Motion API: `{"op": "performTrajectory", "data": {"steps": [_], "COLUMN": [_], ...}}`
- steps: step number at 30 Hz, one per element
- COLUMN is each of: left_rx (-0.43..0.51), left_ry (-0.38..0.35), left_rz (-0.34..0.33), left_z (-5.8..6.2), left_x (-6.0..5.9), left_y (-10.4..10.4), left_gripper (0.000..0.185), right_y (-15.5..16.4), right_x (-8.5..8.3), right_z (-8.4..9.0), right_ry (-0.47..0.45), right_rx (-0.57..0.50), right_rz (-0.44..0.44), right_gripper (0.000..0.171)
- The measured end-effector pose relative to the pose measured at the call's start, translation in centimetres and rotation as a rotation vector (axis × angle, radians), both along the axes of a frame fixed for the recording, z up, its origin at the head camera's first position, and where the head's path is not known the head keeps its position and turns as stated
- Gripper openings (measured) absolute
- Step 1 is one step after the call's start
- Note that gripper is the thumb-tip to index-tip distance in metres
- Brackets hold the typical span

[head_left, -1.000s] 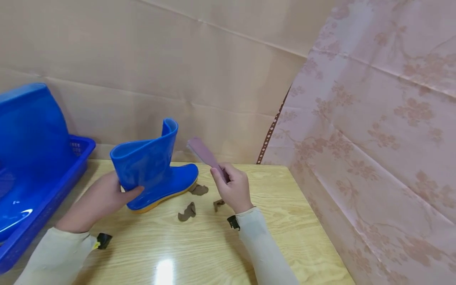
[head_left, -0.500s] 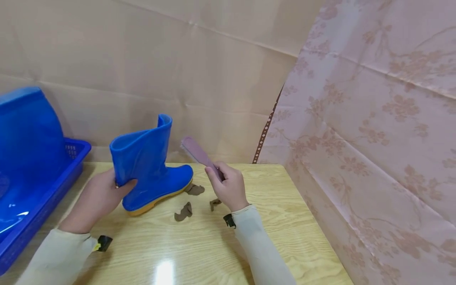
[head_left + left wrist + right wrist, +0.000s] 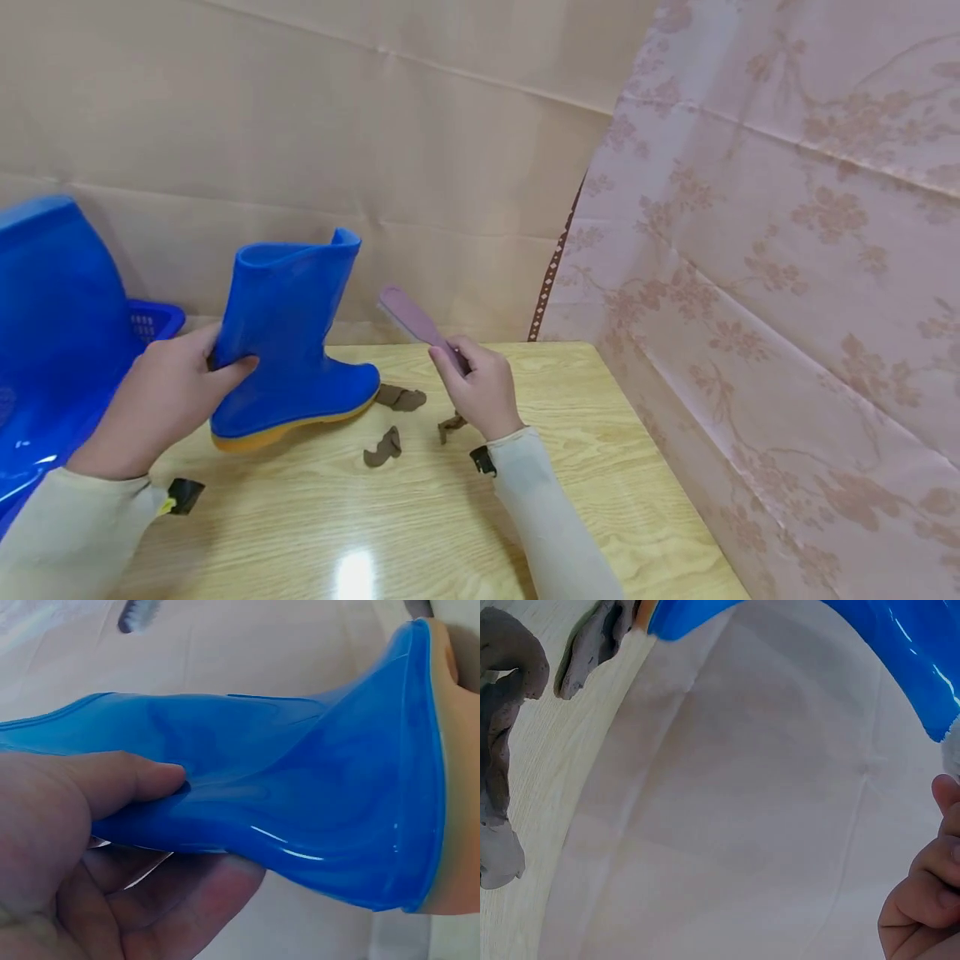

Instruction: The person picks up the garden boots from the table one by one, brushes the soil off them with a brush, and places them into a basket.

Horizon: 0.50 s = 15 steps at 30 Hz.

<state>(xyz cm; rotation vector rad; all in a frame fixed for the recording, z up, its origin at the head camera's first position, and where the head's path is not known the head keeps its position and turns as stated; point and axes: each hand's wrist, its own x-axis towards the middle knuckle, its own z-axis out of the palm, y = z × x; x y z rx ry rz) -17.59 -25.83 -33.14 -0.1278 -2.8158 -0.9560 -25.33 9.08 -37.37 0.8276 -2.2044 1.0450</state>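
My left hand (image 3: 161,387) grips the back of a blue rain boot (image 3: 288,342) by its shaft, thumb on the near side. The boot stands nearly upright, with its yellow sole down and its toe to the right. Whether the sole touches the table cannot be told. In the left wrist view the thumb presses into the boot's shaft (image 3: 300,765). My right hand (image 3: 483,387) holds a purple brush (image 3: 412,317) by the handle, apart from the boot and to its right. Its white bristles (image 3: 951,750) show at the edge of the right wrist view.
Several brown, clay-like lumps (image 3: 384,448) lie on the wooden table (image 3: 420,533), one close to the boot's toe. At the left, another blue boot (image 3: 56,308) sits in a blue plastic basket (image 3: 161,317). Cloth hangs behind the table and along its right side.
My left hand has moved the boot left and tipped its shaft more upright, baring more of the lump by the toe. The right hand and brush have stayed nearly still.
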Motion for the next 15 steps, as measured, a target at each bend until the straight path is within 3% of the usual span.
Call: {"op": "performTrajectory", "data": {"steps": [11,15], "left_rx": [-0.041,0.028], "left_ry": [0.037,0.095], "left_rz": [0.232,0.265], "left_z": [3.5,4.5], "left_x": [1.1,1.1], "left_y": [-2.8,-4.5], "left_gripper": [0.063,0.064], "right_y": [-0.7,-0.8], "right_x": [0.2,0.2], "right_z": [0.3,0.4], "right_ry": [-0.016,-0.025], "right_rx": [0.014,0.024], "right_rz": [0.004,0.001], "right_gripper": [0.021,0.021]}}
